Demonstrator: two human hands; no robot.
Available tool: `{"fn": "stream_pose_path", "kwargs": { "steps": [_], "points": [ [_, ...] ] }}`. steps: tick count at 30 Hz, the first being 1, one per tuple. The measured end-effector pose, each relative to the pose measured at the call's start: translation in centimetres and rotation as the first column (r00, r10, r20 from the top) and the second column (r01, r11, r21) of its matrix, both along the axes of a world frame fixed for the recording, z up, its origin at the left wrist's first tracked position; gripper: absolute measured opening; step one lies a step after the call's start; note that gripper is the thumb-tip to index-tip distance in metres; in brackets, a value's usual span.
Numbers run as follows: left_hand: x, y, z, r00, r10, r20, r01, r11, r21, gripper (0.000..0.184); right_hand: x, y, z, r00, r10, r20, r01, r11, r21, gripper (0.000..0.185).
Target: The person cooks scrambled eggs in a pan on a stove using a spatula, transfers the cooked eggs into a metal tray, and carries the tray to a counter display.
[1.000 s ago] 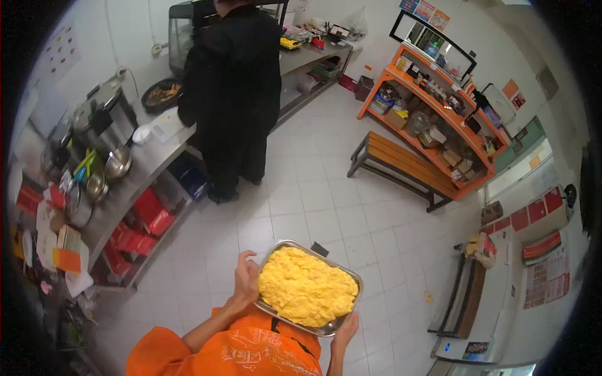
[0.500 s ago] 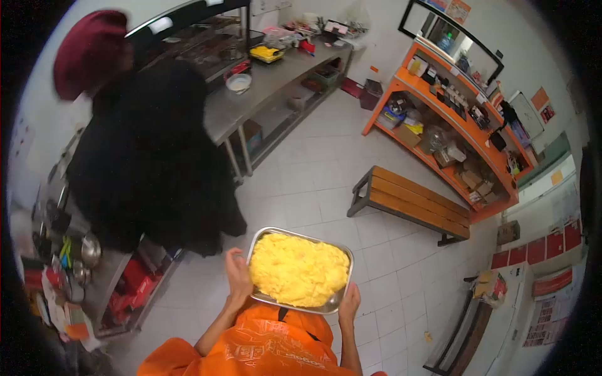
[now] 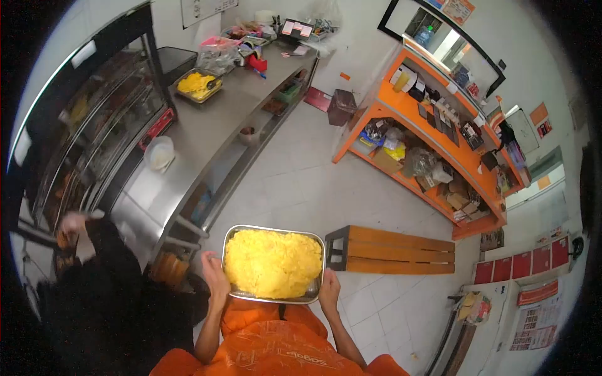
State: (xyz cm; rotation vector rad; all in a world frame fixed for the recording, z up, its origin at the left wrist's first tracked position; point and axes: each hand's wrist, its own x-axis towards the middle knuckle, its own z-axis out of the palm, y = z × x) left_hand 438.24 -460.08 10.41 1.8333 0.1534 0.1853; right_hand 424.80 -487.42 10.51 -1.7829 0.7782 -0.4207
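A rectangular metal tray (image 3: 313, 294) heaped with a yellow, scrambled-egg-like food (image 3: 273, 263) is in front of my orange apron, above the tiled floor. My left hand (image 3: 216, 276) grips its left side and my right hand (image 3: 329, 291) grips its right side. The tray lies about level, and the fingers under its rim are partly hidden.
A steel counter (image 3: 213, 135) runs along the left, bearing a second tray of yellow food (image 3: 199, 86) and a white bowl (image 3: 160, 152). A co-worker in black (image 3: 119, 282) reaches toward a glass display case (image 3: 94, 113). A wooden bench (image 3: 398, 250) and orange counter (image 3: 407, 100) stand right.
I have moved forward past the co-worker, who is now at lower left. The steel counter and second tray appear nearer. Both hands still hold the tray.
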Motion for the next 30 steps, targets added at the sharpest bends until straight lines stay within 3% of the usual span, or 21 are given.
{"fn": "stream_pose_path", "kwargs": {
  "steps": [2, 3, 6, 11, 14, 16, 19, 21, 24, 27, 29, 30],
  "points": [
    [5.9, -2.3, 0.3, 0.996, -0.007, 0.086, -0.002, 0.995, 0.101, 0.033, 5.7, -2.1, 0.5, 1.000, -0.029, -0.008, 0.029, 0.997, -0.066, 0.038],
    [9.1, -3.1, 0.6, 0.997, -0.030, 0.070, 0.019, 0.988, 0.156, 0.031, 8.6, -3.0, 0.7, 0.999, -0.039, 0.014, 0.039, 0.999, 0.023, 0.040],
    [17.2, -5.8, 1.2, 0.994, -0.051, 0.098, 0.037, 0.989, 0.144, 0.030, 16.1, -5.6, 1.7, 1.000, -0.009, -0.026, 0.007, 0.997, -0.075, 0.042],
    [31.0, -9.8, -1.2, 0.999, -0.039, 0.015, 0.037, 0.996, 0.085, 0.032, 31.0, -11.0, -3.2, 0.997, 0.057, 0.047, -0.056, 0.998, -0.023, 0.036],
    [39.1, -12.5, -3.4, 0.996, 0.014, 0.089, -0.028, 0.987, 0.155, 0.033, 41.2, -14.2, -4.1, 0.991, 0.118, -0.062, -0.115, 0.992, 0.042, 0.039],
    [44.5, -14.5, -4.4, 0.988, 0.070, 0.137, -0.092, 0.982, 0.166, 0.033, 48.4, -16.1, -5.0, 0.983, 0.150, -0.103, -0.152, 0.988, -0.007, 0.043],
    [51.1, -16.2, -5.0, 0.995, 0.092, 0.034, -0.097, 0.982, 0.159, 0.032, 56.4, -18.8, -6.8, 0.970, 0.206, -0.130, -0.211, 0.977, -0.032, 0.048],
    [55.7, -16.6, -7.2, 0.993, 0.119, 0.006, -0.118, 0.979, 0.164, 0.032, 61.6, -19.6, -7.2, 0.969, 0.219, -0.114, -0.224, 0.974, -0.027, 0.049],
    [61.4, -18.0, -6.5, 0.996, 0.087, 0.003, -0.085, 0.971, 0.224, 0.033, 67.0, -19.8, -10.4, 0.975, 0.198, -0.097, -0.206, 0.975, -0.084, 0.047],
    [67.4, -18.2, -9.9, 0.991, 0.109, -0.075, -0.091, 0.975, 0.202, 0.035, 72.8, -20.5, -11.8, 0.989, 0.135, -0.058, -0.141, 0.981, -0.131, 0.046],
    [71.1, -17.9, -12.5, 0.967, 0.061, -0.249, 0.014, 0.957, 0.291, 0.040, 74.1, -20.1, -13.0, 0.992, 0.127, -0.010, -0.127, 0.982, -0.139, 0.049],
    [72.1, -17.7, -15.2, 0.982, 0.012, -0.188, 0.039, 0.964, 0.264, 0.044, 74.3, -19.9, -12.8, 0.989, 0.118, -0.094, -0.128, 0.986, -0.108, 0.049]
  ]
}}
